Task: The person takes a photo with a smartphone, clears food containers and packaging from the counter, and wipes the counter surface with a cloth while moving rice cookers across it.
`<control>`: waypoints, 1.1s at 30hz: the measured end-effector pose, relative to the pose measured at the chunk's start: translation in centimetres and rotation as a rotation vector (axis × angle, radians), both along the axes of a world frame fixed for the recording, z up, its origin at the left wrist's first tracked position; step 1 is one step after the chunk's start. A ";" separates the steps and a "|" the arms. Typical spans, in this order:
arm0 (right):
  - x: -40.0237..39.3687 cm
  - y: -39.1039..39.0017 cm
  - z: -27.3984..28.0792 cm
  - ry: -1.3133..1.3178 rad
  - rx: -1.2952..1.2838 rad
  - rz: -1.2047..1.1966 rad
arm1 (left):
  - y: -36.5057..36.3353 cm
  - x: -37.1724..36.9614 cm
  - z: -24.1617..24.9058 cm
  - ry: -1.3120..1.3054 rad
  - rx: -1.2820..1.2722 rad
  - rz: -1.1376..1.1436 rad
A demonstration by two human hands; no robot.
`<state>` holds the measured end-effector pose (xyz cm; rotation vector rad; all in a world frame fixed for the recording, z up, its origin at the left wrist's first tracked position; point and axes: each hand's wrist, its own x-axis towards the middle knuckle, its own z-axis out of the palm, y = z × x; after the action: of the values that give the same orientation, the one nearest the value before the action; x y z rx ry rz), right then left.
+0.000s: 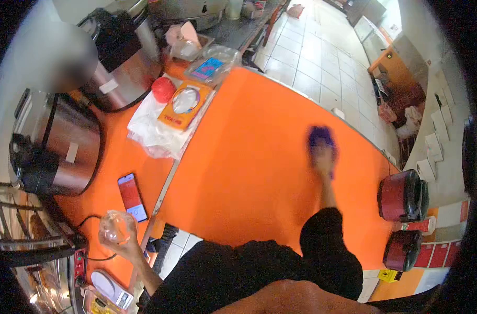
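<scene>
My right hand (pixel 324 157) presses a purple cloth (pixel 321 137) onto the orange tabletop (pixel 238 157), towards its far right side; the hand and cloth are blurred. At the lower left, my left hand (pixel 124 246) is wrapped round a clear plastic container (pixel 115 228), held above the orange side counter (pixel 105 167). Just beyond that container a phone (pixel 132 197) with a lit red and white screen lies on the side counter.
Large metal cookers (pixel 66 152) stand at the left. A red ball-like object (pixel 163 90) and an orange box (pixel 186 104) rest on white plastic bags. Dark red appliances (pixel 399 195) sit at the right edge. A scale (pixel 112 289) is at lower left.
</scene>
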<state>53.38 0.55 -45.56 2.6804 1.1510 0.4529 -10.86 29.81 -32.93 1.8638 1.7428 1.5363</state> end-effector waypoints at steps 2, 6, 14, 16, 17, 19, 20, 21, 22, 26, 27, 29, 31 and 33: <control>2.8 -6.7 2.4 0.277 0.341 -0.768 | -0.1 -1.4 -1.0 -0.215 -0.007 -0.136; 0.1 2.5 6.1 0.324 0.455 -0.906 | -0.7 -2.1 -0.5 -0.045 0.075 -0.155; -30.4 26.5 4.3 0.484 0.503 0.410 | -0.3 -0.3 1.7 -0.112 0.027 -0.237; -41.6 24.0 8.6 0.377 0.112 0.625 | -0.1 -0.7 1.4 0.061 0.067 -0.195; -44.5 21.6 8.6 0.698 0.213 0.724 | 0.0 -1.0 1.2 0.043 0.067 -0.204; -46.2 18.5 7.3 0.876 0.246 0.972 | 0.1 -1.3 0.9 0.006 0.068 -0.222; -44.9 19.1 6.8 0.852 0.170 0.980 | 0.3 -1.3 1.0 -0.006 0.051 -0.209; -42.6 20.3 7.2 0.831 0.088 0.987 | 0.1 -1.3 1.2 -0.018 0.029 -0.193; -39.6 22.3 6.9 0.738 0.115 1.082 | -0.2 -1.2 1.3 -0.028 0.004 -0.178; -32.7 28.7 6.3 0.554 0.420 0.754 | -0.3 -1.6 0.3 -0.098 -0.027 -0.138; -33.2 29.0 6.1 0.504 0.429 0.697 | -0.4 -1.4 0.0 -0.112 -0.037 -0.132; -36.9 26.1 10.1 0.519 0.146 0.736 | 0.0 -0.7 -0.7 -0.185 -0.062 -0.144; -40.0 21.5 8.2 0.702 0.158 1.020 | 0.6 0.1 -1.8 -0.299 -0.099 -0.172; -38.4 19.4 7.2 1.073 0.069 1.211 | 1.5 0.2 -2.8 -0.396 -0.141 -0.200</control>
<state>14.93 19.97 -38.33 1.8149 2.9601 -0.9841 -10.63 31.30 -35.77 1.4901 1.4030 1.5324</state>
